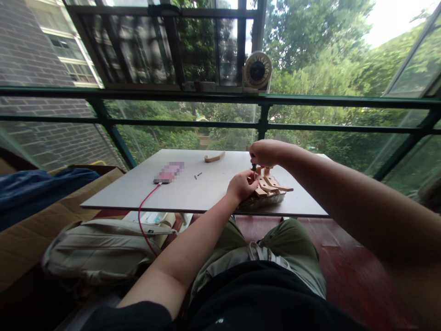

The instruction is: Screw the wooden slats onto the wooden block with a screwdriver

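Note:
My right hand (265,152) is closed around the dark handle of a screwdriver (254,167), which points down at a light wooden assembly (270,182). The assembly has several curved and flat pieces with dark holes. It rests on a low block-like base (267,201) near the table's front edge; I cannot make out what that base is. At the assembly's left side, my left hand (243,185) has its fingers pinched together beside the screwdriver's shaft and tip. Whatever they grip there is hidden. A curved wooden piece (214,157) and small dark screws (197,175) lie farther off on the table.
A pixelated phone-like object (168,174) with a red cable (141,204) lies on the white table (127,195). To the left are a beige bag (99,248) and a cardboard box (65,197) with blue cloth. A round fan (257,71) stands by the green window railing.

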`<state>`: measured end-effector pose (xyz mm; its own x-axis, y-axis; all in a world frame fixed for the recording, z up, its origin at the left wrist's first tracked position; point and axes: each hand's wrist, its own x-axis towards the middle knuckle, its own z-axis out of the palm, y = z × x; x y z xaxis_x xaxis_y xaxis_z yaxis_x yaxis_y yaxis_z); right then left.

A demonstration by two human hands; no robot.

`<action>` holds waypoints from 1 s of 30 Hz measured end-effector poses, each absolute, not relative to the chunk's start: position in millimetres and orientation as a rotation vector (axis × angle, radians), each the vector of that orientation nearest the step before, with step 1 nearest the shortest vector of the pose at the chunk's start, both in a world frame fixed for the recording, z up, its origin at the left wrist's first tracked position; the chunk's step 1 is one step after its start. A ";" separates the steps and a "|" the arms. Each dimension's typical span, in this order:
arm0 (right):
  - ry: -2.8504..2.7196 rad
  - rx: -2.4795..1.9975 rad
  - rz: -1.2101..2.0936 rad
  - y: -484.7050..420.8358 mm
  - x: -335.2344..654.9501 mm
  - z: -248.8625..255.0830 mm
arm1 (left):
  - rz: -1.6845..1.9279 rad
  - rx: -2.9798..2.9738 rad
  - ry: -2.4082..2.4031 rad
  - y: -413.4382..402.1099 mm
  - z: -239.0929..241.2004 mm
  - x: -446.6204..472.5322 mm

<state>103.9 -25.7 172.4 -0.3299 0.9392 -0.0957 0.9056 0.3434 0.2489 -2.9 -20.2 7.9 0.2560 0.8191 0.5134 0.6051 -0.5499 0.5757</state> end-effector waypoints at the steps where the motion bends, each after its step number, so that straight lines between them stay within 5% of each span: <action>1: 2.384 1.671 0.215 -26.4 103.8 172.4 | 1.188 2.279 1.317 -20.0 7.9 -2.7; 30: 2.482 1.683 0.131 -25.7 116.5 165.4 | 1.306 2.344 1.292 -10.8 11.7 -3.0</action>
